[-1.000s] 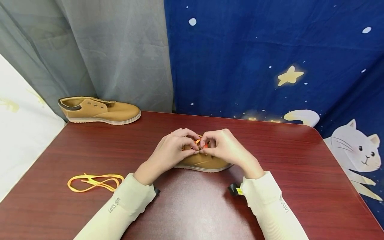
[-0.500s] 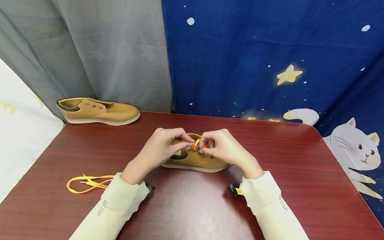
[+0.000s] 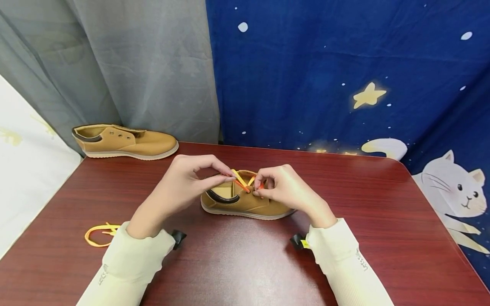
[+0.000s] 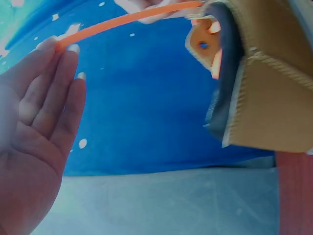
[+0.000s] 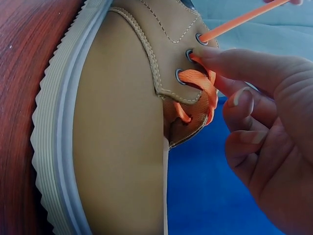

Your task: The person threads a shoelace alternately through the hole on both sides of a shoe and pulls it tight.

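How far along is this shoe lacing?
Done: three facing eyelets of the near shoe hold orange lace. In hand: the left hand pinches a strand leading from the top eyelet; the right hand pinches the flap. Seemingly left: the far shoe, its visible eyelets bare; a loose lace lies nearby.

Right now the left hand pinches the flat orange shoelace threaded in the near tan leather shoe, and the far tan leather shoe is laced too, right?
One thing is off: the far tan leather shoe is not laced; the head view shows its visible eyelets bare. The left hand does pinch the flat orange shoelace threaded in the near tan leather shoe.
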Demonstrator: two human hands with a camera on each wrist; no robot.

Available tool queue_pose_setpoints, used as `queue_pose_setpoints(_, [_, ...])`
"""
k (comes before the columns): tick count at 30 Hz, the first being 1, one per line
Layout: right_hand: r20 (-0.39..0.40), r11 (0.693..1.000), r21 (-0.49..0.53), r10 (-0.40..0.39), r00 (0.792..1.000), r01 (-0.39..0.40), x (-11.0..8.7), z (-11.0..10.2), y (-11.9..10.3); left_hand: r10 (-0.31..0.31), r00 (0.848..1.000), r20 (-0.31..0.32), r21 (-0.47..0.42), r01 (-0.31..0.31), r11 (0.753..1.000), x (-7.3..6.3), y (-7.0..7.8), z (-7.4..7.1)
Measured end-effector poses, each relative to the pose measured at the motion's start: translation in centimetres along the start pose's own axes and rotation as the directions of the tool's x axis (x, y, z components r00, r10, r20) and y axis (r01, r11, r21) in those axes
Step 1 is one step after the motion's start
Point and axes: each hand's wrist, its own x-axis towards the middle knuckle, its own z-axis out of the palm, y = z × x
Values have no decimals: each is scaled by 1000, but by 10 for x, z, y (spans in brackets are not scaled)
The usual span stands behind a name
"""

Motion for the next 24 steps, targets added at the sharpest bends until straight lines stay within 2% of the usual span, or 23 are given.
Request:
queue_pose_setpoints(7, [-1,1000,-15,-2,1000,2,1,0,0,65,998,15,-24,-65,998,-6,14,-18])
queue_pose_setpoints(11, [-2,1000,-12,1,1000,-1,1,1,1,105,992,75,-43,-102,994,-9,20,-27])
queue_pose_setpoints(16, [-3,1000,-7,2,1000,-2,1,1,0,167,974,152,-92,-154,984,-12,22,-33])
queue_pose_setpoints(18, [-1,1000,-4,-3,1000,3,1,1,0,182,963,199,-110,-163,981,-13,22,-34])
queue_pose_setpoints(20, [1,1000,1,-9,1000,9,1,1,0,163,949,269,-126,-133,983,-14,21,-35])
queue_pose_setpoints(22, [2,1000,17,-18,1000,18,1,0,1,98,928,360,-106,-64,992,-15,21,-34])
queue_pose_setpoints(24, [-11,999,39,-20,1000,21,1,-1,2,11,891,454,-72,25,997,-15,20,-33])
